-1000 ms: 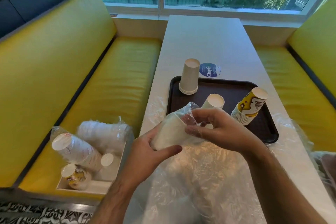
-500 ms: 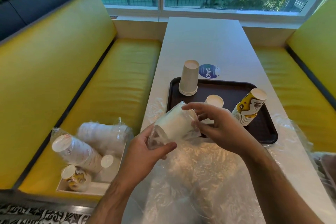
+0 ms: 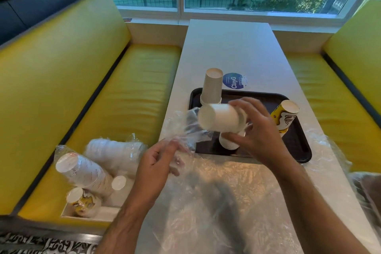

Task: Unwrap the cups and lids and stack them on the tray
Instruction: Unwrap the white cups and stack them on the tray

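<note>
Cups, white and nested in a short stack (image 3: 221, 117), are held on their side above the near left part of the dark tray (image 3: 299, 150), their closed bottom turned toward the left. The word "ClayG" is read on a round blue sticker (image 3: 234, 81) fixed to the white table (image 3: 228, 47) just beyond the tray; no other writing can be made out.

On the tray, a tall inverted stack of plain cups (image 3: 212, 86) is seen at the far left corner, a yellow patterned stack (image 3: 285, 116) leans at the right side, and a small white stack (image 3: 227, 142) is partly hidden beneath the held cups. Crumpled clear plastic sheeting (image 3: 216, 202) is spread over the near table.

On the yellow bench (image 3: 127, 97) to the left, a shallow white box (image 3: 99, 213) is filled with wrapped goods: a sleeve of white cups (image 3: 82, 171), a wrapped bundle of what appear to be lids (image 3: 113, 150), a yellow patterned sleeve (image 3: 82, 202) and a small white sleeve (image 3: 119, 183).

The held stack is grasped at its rim end by the right hand (image 3: 259, 134), thumb below and fingers arched over the top. A loose clear wrapper (image 3: 181, 132), blurred, is pinched in the curled fingers of the left hand (image 3: 158, 163), just left of the cups and trailing toward them.
</note>
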`<control>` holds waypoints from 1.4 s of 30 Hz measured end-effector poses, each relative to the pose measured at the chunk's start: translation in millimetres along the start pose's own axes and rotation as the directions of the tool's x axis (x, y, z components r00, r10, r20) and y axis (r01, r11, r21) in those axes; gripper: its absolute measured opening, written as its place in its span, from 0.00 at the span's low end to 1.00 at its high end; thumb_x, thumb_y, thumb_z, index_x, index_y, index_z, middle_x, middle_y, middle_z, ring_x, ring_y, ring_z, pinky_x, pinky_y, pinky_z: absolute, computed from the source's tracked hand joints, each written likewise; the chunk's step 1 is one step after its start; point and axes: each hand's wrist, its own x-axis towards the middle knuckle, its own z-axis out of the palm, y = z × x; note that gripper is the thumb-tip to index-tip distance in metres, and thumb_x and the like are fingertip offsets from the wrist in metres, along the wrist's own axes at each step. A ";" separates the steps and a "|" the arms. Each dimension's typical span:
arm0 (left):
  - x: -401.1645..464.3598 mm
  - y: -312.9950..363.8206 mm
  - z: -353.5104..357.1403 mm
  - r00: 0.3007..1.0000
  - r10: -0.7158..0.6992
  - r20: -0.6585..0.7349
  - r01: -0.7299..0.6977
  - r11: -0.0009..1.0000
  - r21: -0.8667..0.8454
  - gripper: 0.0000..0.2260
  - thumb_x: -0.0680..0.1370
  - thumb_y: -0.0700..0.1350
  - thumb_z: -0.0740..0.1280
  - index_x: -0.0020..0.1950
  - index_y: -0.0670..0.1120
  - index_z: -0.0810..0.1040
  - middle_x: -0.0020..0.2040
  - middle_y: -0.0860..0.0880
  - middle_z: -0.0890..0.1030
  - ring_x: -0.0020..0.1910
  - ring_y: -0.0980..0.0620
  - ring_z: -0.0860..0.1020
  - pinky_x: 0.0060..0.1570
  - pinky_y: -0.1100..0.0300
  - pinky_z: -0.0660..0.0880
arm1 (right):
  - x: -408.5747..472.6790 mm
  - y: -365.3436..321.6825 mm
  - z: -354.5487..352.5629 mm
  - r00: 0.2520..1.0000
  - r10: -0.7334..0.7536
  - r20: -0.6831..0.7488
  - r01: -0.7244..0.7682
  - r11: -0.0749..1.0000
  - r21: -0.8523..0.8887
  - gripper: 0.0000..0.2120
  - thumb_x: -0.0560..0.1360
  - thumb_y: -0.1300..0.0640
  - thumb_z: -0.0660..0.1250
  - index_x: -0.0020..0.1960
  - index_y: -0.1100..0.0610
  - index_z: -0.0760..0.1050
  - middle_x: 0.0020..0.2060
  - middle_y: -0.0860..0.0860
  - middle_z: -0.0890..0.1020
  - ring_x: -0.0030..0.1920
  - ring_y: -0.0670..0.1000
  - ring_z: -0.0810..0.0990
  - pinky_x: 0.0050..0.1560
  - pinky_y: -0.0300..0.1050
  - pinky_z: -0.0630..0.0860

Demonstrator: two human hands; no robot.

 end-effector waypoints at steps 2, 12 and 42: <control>0.3 -0.1 1.4 0.997 -0.067 -0.026 0.066 0.997 -0.046 0.16 0.79 0.56 0.61 0.53 0.48 0.85 0.47 0.46 0.87 0.38 0.49 0.80 0.33 0.59 0.77 | 5.9 8.4 -3.9 0.989 0.030 -0.143 -0.026 0.999 0.027 0.36 0.65 0.49 0.82 0.69 0.52 0.73 0.67 0.48 0.70 0.66 0.50 0.70 0.59 0.51 0.80; -2.1 -3.6 1.5 0.965 -0.254 0.064 0.261 0.921 -0.288 0.25 0.83 0.61 0.52 0.59 0.51 0.84 0.54 0.42 0.86 0.42 0.47 0.83 0.42 0.50 0.78 | 12.5 57.5 21.4 0.941 0.316 -0.121 -0.310 0.949 0.063 0.32 0.74 0.45 0.75 0.73 0.47 0.66 0.67 0.51 0.77 0.64 0.56 0.77 0.62 0.60 0.78; 1.2 -14.6 6.4 0.980 -0.138 0.146 0.152 0.984 -0.090 0.22 0.75 0.66 0.58 0.61 0.60 0.81 0.53 0.47 0.84 0.43 0.49 0.79 0.40 0.54 0.75 | 29.8 -22.8 -10.0 0.946 -0.086 0.312 -0.031 0.936 0.352 0.07 0.82 0.54 0.63 0.48 0.53 0.79 0.37 0.46 0.79 0.37 0.46 0.77 0.41 0.43 0.76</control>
